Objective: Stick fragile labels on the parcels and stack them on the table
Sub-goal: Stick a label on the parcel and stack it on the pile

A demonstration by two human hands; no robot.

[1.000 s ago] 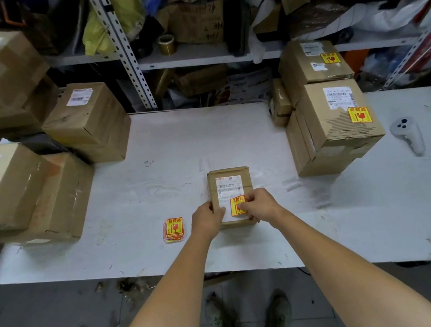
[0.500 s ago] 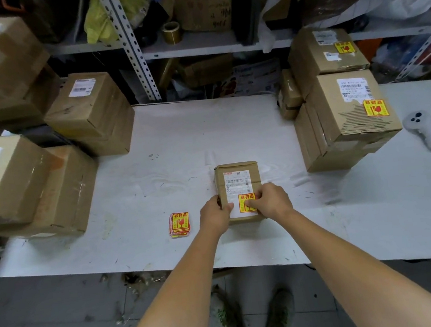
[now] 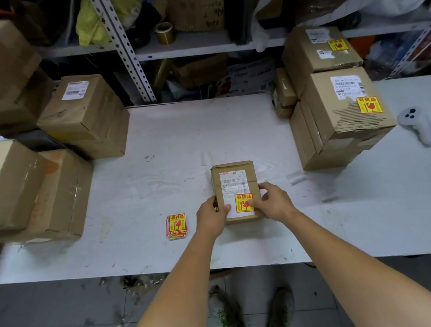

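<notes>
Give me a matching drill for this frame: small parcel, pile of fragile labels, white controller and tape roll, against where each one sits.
1. small parcel
2. pile of fragile labels
3. white controller
4. tape roll

A. on the shelf behind the table
B. at the table's right end
C. gripped by the left hand and right hand
D. on the table, just left of the left hand

Pairs: 1-C, 2-D, 3-B, 4-A

A white table has open surface through its middle, from the near edge to the back. Stacked boxes crowd its left end. A second stack blocks the right. A small parcel sits front and centre with a pile of stickers just left of it. A controller lies far right.
</notes>
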